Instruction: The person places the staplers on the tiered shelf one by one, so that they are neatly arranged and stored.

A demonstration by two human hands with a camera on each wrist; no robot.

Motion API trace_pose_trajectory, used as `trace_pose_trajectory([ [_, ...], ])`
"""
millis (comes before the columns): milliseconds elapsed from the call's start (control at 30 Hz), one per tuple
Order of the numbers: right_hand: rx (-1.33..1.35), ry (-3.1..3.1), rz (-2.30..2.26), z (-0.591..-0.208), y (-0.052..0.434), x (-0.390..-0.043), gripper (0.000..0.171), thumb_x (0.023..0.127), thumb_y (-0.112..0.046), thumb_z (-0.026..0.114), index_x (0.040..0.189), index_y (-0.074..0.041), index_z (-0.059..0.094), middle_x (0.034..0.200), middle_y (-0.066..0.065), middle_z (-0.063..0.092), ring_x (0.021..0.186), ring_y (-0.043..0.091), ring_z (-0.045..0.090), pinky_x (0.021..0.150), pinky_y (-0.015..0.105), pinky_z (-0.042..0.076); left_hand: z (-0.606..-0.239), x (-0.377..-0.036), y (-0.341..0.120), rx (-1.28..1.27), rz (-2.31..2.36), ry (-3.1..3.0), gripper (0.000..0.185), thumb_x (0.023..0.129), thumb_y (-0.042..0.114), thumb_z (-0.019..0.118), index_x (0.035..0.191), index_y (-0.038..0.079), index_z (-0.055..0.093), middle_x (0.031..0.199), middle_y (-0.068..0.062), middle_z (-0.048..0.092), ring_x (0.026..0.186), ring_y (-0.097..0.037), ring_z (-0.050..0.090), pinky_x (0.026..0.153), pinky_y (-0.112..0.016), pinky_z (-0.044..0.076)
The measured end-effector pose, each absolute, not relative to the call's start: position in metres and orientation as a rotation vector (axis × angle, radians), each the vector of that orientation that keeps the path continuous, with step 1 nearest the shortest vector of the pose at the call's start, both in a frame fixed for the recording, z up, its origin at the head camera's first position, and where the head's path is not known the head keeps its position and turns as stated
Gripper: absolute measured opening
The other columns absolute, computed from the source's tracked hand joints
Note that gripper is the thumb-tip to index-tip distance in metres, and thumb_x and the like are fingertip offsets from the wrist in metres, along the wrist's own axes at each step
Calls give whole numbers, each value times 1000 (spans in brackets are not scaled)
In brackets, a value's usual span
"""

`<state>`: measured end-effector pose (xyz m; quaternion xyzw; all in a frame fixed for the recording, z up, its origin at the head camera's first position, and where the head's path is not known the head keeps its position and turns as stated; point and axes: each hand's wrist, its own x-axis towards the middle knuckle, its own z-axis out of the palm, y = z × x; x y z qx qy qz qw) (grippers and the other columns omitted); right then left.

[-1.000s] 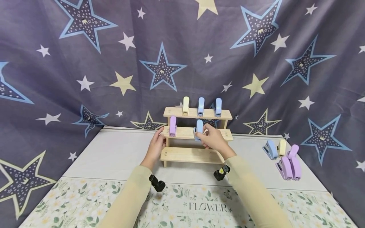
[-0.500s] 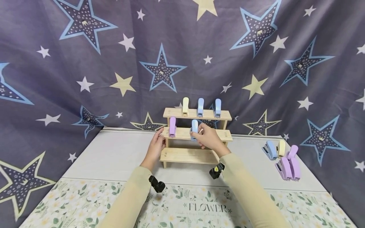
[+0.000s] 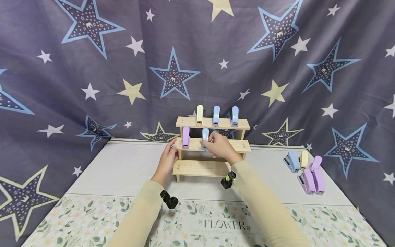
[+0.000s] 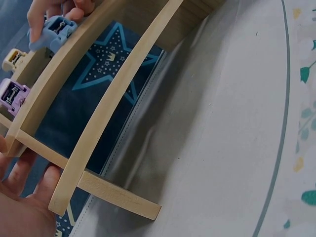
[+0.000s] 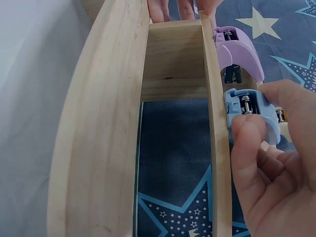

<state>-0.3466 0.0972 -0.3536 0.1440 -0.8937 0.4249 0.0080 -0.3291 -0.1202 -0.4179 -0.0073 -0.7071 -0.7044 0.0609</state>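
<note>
My right hand (image 3: 222, 146) pinches a light blue stapler (image 3: 205, 134) between thumb and fingers, at the front edge of the middle tier of a wooden step shelf (image 3: 205, 168). In the right wrist view, the blue stapler (image 5: 267, 116) shows its metal front end. A purple stapler (image 3: 186, 138) stands to its left on the same tier. At the left end of that tier, my left hand (image 3: 167, 159) holds the shelf's side; its fingers (image 4: 20, 173) show against the end of the wood in the left wrist view.
Along the top tier stand a cream stapler (image 3: 200, 115) and two blue staplers (image 3: 216, 116). Off to the right on the table are a blue stapler (image 3: 291, 161), a cream one (image 3: 303, 160) and several purple ones (image 3: 319, 181). A starry curtain (image 3: 123, 68) hangs behind.
My right hand has slid the blue stapler leftward along the middle tier, nearer to the purple one. The left hand has stayed at the shelf's end.
</note>
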Motion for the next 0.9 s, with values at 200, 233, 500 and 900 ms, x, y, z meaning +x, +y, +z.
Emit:
trace_pose_trajectory([
  [200,446,-2810,1334,-353,97,-348,44,83,-49,59,90,-8,45,70,20,63,45,21,57,44,31,52,-419,-329,-120,-45,-2144,-2110,42,100,24,29,141,22,34,139,-14,35,121,-28,40,101,-39,35],
  [233,443,-2812,1339,-353,97,-347,44,84,-49,59,91,-8,46,71,21,63,45,21,57,44,31,52,-419,-329,-120,-50,-2145,-2107,42,100,23,29,142,21,33,139,-14,35,122,-29,40,101,-39,35],
  [500,409,-2822,1369,-352,95,-347,46,83,-51,59,93,-8,46,74,19,63,47,22,58,46,31,53,-419,-330,-120,-13,-2129,-2125,42,100,25,30,141,23,34,139,-13,36,121,-27,41,101,-38,36],
  [900,425,-2777,1393,-356,96,-348,46,82,-51,60,97,-10,44,72,21,62,45,22,56,46,31,53,-419,-330,-120,-37,-2125,-2130,42,100,27,29,142,23,32,140,-13,35,122,-28,40,101,-38,35],
])
